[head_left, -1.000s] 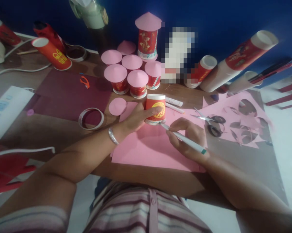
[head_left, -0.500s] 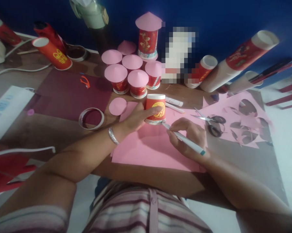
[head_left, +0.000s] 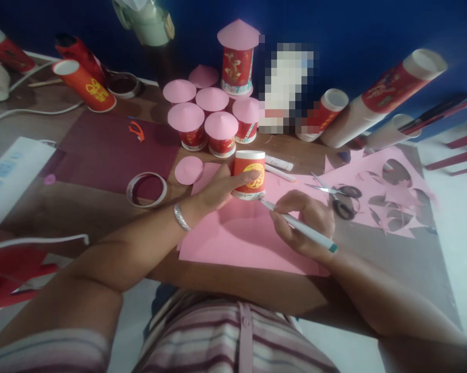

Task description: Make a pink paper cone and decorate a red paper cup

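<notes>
1. Desk (head_left: 187, 275) against a blue wall (head_left: 358, 41), head view: a white cup (head_left: 391, 134) holds slender dark items (head_left: 435, 111).
2. The left hand (head_left: 218, 189) has its grip clasping the red tube (head_left: 251, 164) above pink paper (head_left: 233, 235).
3. The right hand (head_left: 305, 223) has its grip pinching a white pen (head_left: 307, 232), tip by the tube's lower rim.

Workspace, handicraft type, brown tabletop (head_left: 233, 282); home or classroom, cannot tell. Evidence: pink paper (head_left: 221, 241) lies beneath the left hand (head_left: 221, 189) and right hand (head_left: 311, 215); scissors (head_left: 338, 192) and cut-out pink scraps (head_left: 396, 194) lie beyond and right of the right hand; pink-roofed red cylinders (head_left: 221, 126) stand clustered beyond the left hand, before a blue wall (head_left: 326, 31).
</notes>
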### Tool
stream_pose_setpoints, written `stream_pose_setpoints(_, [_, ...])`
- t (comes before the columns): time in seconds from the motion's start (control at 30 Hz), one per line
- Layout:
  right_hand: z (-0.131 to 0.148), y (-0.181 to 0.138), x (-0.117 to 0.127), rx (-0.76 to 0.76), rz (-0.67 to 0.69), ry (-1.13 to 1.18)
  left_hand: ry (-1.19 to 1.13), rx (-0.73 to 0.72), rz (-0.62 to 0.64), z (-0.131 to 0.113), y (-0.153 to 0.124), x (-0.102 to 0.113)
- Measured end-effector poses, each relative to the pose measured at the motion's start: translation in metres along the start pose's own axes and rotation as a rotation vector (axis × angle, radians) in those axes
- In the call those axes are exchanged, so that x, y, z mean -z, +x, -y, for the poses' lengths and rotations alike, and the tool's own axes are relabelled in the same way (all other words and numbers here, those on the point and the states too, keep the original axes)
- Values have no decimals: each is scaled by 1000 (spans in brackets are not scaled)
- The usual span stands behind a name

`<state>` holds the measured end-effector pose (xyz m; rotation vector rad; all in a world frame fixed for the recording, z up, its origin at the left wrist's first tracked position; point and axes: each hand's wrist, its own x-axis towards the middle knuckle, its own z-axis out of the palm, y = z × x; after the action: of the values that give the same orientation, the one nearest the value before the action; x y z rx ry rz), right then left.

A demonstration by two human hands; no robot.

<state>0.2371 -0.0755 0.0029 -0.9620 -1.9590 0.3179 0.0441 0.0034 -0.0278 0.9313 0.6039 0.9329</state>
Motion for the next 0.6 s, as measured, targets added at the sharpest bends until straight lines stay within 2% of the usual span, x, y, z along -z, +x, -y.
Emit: stream_pose_setpoints(0.6, [-2,2,-2,-15,35,-11,-32,0,37,3,0,1])
